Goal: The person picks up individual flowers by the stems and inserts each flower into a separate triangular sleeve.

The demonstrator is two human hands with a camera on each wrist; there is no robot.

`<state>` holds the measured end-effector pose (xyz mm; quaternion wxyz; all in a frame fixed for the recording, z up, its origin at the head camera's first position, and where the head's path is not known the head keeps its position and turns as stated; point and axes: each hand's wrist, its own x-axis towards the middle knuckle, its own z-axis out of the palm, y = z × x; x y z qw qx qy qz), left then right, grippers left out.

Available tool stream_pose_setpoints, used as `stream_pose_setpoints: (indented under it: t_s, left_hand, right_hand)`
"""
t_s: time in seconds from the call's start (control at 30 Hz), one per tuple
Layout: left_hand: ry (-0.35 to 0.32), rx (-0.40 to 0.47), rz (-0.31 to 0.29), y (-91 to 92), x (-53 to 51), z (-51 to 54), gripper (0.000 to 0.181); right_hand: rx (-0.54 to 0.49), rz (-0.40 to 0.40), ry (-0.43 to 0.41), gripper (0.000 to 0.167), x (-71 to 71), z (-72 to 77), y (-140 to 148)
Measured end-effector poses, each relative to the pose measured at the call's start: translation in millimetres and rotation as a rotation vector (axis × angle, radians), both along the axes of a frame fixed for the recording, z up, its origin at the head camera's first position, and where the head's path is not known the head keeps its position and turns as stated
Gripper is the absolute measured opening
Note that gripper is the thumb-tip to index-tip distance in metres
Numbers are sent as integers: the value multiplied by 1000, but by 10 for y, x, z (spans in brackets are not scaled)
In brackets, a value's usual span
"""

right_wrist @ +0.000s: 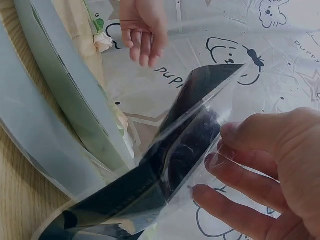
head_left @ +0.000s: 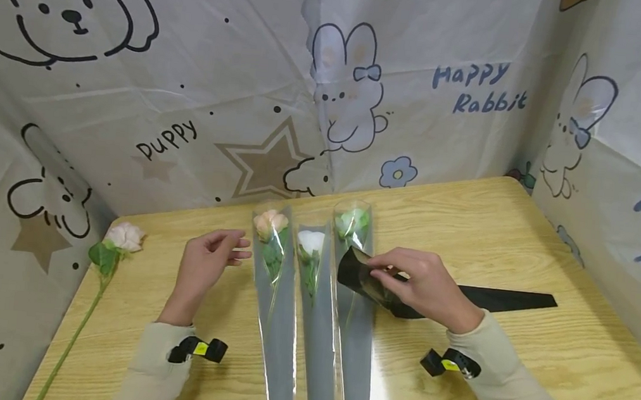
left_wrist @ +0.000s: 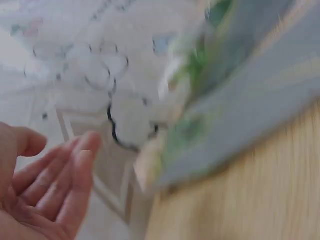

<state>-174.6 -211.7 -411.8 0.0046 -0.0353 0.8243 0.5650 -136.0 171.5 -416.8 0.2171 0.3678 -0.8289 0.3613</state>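
Observation:
Between the right thumb and fingertips, the right hand (head_left: 424,285) pinches the clear front edge of a black flower sleeve (right_wrist: 185,125), whose wide end is lifted off the table. Its narrow end lies flat to the right. The left hand (head_left: 208,269) hovers with fingers extended and nothing in them, just left of a grey sleeve with a peach rose (head_left: 270,226). Side by side with it lie a sleeved white rose (head_left: 310,242) and a sleeved pale green rose (head_left: 351,222). The left wrist view is blurred.
A loose pale pink rose (head_left: 124,236) with a long bare stem lies along the left side of the wooden table (head_left: 445,217). Behind and at both sides hangs a printed cloth (head_left: 222,83) with cartoon animals. Each forearm wears a black strap.

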Motion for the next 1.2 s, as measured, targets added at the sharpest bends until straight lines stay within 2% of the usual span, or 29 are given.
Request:
stream_pose_setpoints:
  t_s: [0.13,0.23,0.37,0.47,0.53,0.67,0.77,1.03,1.1,1.2]
  left_hand:
    - [36,-30,145,-312,-17,-122,43]
    - [57,-88,257,-551,-31,-226,43]
    - [83,-291,367,-879,-86,-317,43]
    - [96,-435,434,-1089,-115,-338,43]
    - [97,-495,467,-1205,-119,-341,43]
    - [112,-556,508,-1399,-122,-343,42]
    - [82,-593,527,-1531,-122,-329,44]
    - [-124,-660,518,-1852,-172,-328,63]
    - [-153,-678,517,-1888,-177,-331,65]
    - [-150,-707,518,-1929,-168,-348,64]
  right_hand:
    - [-6,0,-7,22,-6,-28,-9]
    - [-11,-1,-22,22,-6,-45,-16]
    - [-11,-6,-45,22,-6,-51,-18]
    - [-9,-14,-55,22,-8,-46,-12]
    - [-5,-19,-59,22,-10,-42,-7]
    - [2,-27,-62,22,-13,-37,0]
    - [3,-31,-63,22,-16,-40,1]
    - [7,-36,-54,22,-31,-50,21]
    - [12,-39,-52,22,-37,-52,26]
    - [19,-35,-53,22,-45,-52,28]
